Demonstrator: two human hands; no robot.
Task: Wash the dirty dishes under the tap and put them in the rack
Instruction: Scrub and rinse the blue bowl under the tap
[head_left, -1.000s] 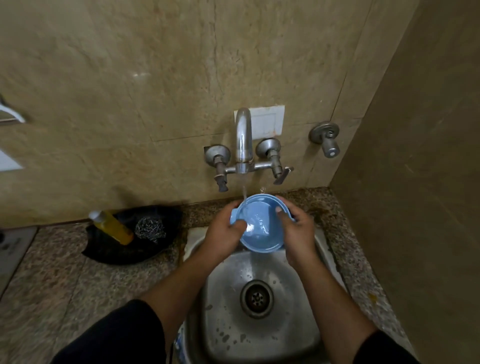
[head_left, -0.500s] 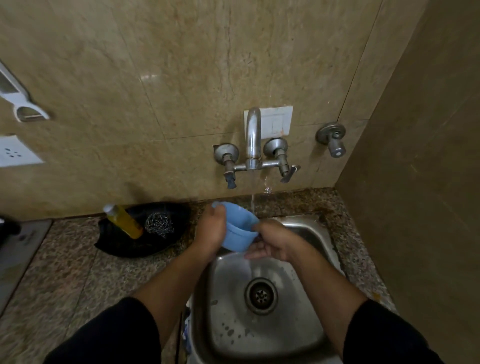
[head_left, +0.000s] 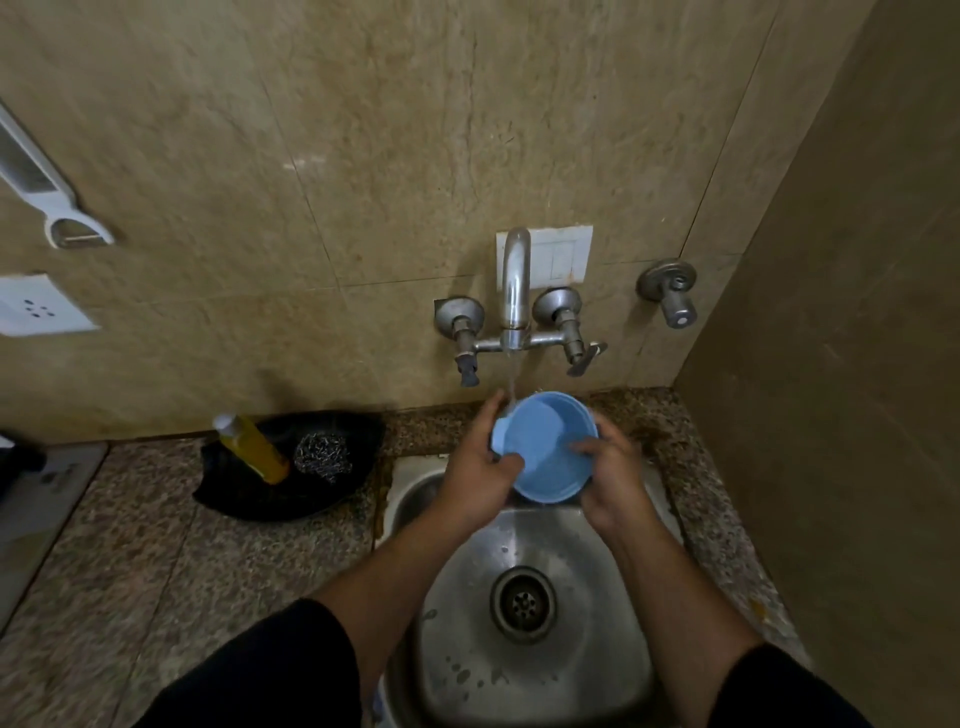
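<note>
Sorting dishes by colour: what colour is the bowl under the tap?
Light blue; the bowl shows best in the head view.

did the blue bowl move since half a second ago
Yes. The blue bowl has shifted right, from left of the tap's stream to under it, and its opening has turned up towards the camera.

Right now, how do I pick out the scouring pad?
Start at the steel sink and look left along the granite counter to the black tray against the wall. In it, right of the yellow bottle, lies the scouring pad, a grey wire ball.
</note>
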